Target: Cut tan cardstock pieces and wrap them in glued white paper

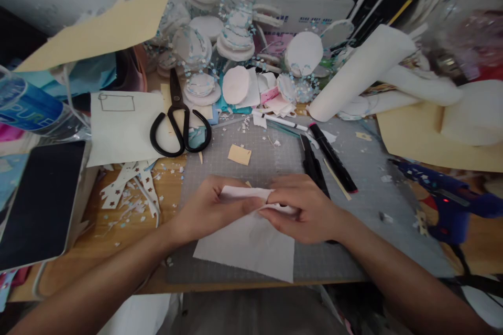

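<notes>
A sheet of white paper [251,243] lies over the front of the grey cutting mat [377,230], its far edge raised and folded over between both hands. My left hand [220,207] pinches the folded edge from the left, thumb on top. From the right, my right hand [301,209] grips the same fold with thumb and fingers, its fingertips touching those of my left hand. Just beyond the hands are a small tan paper piece [239,155], a black cutter [312,165] and a black marker [334,157].
Black scissors [178,120] lie at the back left, near a phone [43,199] and a water bottle [35,107]. A blue glue gun [451,201] with a red light sits at the right. White rolls [361,70] and several white discs crowd the back.
</notes>
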`<state>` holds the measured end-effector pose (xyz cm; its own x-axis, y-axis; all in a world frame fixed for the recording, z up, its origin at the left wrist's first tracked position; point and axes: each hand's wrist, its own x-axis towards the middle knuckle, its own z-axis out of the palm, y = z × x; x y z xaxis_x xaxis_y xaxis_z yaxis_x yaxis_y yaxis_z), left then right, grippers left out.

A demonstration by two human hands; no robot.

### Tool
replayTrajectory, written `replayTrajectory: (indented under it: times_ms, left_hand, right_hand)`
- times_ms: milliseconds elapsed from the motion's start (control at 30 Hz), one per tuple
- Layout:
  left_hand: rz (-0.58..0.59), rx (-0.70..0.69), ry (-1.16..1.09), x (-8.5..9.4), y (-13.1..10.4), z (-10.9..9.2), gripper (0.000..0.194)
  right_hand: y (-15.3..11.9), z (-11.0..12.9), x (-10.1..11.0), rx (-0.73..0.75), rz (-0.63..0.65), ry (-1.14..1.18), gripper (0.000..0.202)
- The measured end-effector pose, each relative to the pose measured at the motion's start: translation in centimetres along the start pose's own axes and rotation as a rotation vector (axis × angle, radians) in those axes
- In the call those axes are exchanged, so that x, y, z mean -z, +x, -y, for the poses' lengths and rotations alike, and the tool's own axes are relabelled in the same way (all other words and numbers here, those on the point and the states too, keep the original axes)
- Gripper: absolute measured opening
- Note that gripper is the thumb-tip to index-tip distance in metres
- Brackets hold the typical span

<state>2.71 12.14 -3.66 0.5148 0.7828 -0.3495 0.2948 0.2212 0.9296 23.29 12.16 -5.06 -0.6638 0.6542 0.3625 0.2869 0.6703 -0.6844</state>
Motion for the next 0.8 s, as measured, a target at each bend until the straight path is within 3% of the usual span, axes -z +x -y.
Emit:
replayTrajectory:
  times_ms: [200, 633, 800]
  left_hand:
    - [-0.015, -0.027, -0.030, -0.15, -0.15, -0.27, 0.027]
    - [-0.071, 0.009, 0.015, -0.21, 0.23, -0.29, 0.023]
    - [-0.025, 0.164, -0.044, 0.05, -0.17, -0.59, 0.039]
  right_hand:
    - [-0.07, 0.08, -0.21, 0.037, -0.013, 0.009, 0.021]
    - [0.00, 0.12, -0.13, 0.231, -0.007, -0.337, 0.025]
    - [-0.09, 0.14, -0.06, 0.113, 0.001, -0.160, 0.022]
